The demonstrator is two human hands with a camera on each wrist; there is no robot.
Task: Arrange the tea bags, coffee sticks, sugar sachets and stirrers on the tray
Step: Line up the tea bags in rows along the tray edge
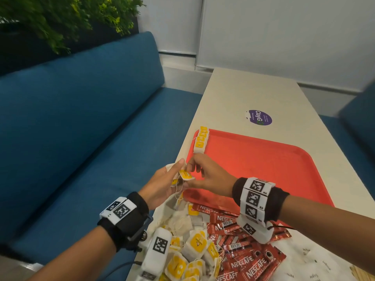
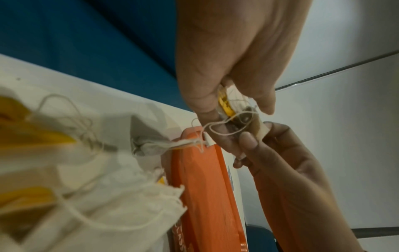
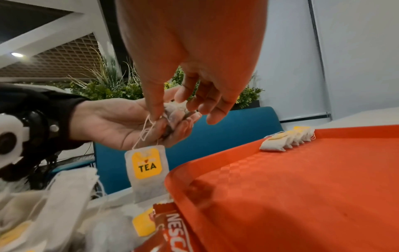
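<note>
My left hand (image 1: 172,175) holds a small bunch of tea bags (image 2: 228,104) just off the near left corner of the red tray (image 1: 263,163). My right hand (image 1: 194,169) meets it, and its thumb and forefinger pinch a tangled string (image 3: 149,124). One tea bag with a yellow TEA tag (image 3: 148,168) dangles from that string beside the tray's rim. A row of several tea bags (image 1: 200,140) lies along the tray's far left edge. Loose tea bags (image 1: 192,248) and red coffee sticks (image 1: 245,252) are heaped on the table in front of the tray.
White sugar sachets (image 1: 304,258) and wooden stirrers (image 1: 363,272) lie at the near right. The cream table (image 1: 253,92) bears a purple sticker (image 1: 259,118). A blue sofa (image 1: 81,128) runs along its left side, with plants (image 1: 60,21) behind.
</note>
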